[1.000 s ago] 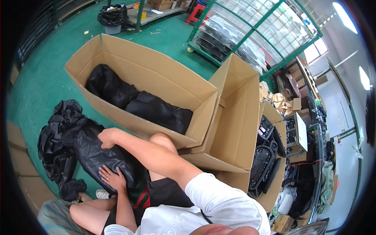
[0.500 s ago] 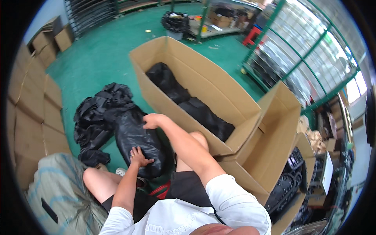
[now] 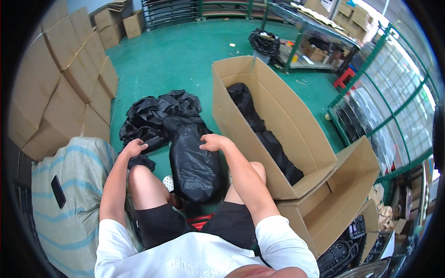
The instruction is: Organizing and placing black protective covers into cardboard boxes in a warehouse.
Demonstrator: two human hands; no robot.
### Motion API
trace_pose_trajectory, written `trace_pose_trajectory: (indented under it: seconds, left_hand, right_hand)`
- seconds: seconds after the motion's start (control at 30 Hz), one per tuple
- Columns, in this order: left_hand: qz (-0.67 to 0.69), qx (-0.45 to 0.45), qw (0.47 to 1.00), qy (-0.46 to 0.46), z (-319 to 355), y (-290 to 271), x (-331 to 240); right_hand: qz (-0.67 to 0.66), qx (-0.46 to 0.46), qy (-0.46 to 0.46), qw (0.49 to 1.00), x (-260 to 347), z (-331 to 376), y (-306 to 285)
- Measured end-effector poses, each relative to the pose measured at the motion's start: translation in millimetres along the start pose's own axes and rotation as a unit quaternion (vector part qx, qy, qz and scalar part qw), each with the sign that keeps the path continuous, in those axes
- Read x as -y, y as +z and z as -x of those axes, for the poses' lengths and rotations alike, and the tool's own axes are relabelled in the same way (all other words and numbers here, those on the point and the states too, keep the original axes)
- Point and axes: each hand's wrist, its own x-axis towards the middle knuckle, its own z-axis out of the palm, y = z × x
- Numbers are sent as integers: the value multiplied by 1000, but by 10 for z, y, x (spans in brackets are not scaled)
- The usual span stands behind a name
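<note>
A bulging black plastic bag [image 3: 194, 162] lies on the floor between my knees, filled with something I cannot see. Its loose, crumpled part [image 3: 160, 113] spreads away to the far left. My right hand [image 3: 213, 142] is at the bag's upper right edge, fingers bent and closed on the plastic. Off to the left, my left hand [image 3: 135, 147] is beside the crumpled plastic, thumb and fingers apart and nothing visible between them. Right of the bag stands a long open carton [image 3: 273, 143] with black wrapped bundles [image 3: 278, 155] inside.
A second open carton [image 3: 320, 208] adjoins on the right, with black moulded parts [image 3: 340, 252] near it. Stacked cartons [image 3: 69, 88] line the left side. A phone [image 3: 58, 191] lies on a striped woven sack [image 3: 83, 162]. Farther off are a bin [image 3: 264, 44] and a green mesh cart [image 3: 389, 99].
My left hand has lifted off the filled bag and moved left to the crumpled plastic. My right hand stays at the bag's edge. The whole view has swung left.
</note>
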Motion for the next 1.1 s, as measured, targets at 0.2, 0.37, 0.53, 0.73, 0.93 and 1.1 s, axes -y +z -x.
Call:
trace_pose_trajectory:
  seconds: [0.2, 0.37, 0.53, 0.73, 0.93, 1.1]
  left_hand:
    - [-65, -60, 996, -23, -138, 177, 852]
    - [-69, 8, 991, -114, -392, 824, 949]
    - [-53, -26, 977, -205, -689, 1352, 1302]
    - [-129, -100, 959, -230, -1005, 1617, 1260]
    - [-387, 48, 906, -164, -1180, 1774, 2464]
    - [-348, -29, 931, -108, -1366, 1651, 2317]
  right_hand:
    - [17, 16, -23, 999, 224, -213, 29]
    - [-20, 47, 31, 998, 263, -151, -107]
    - [3, 36, 11, 999, 406, -325, 21]
    - [21, 86, 49, 995, 383, -229, 41]
    - [64, 116, 80, 988, 506, -512, 202]
    - [61, 113, 67, 989, 475, -660, 148]
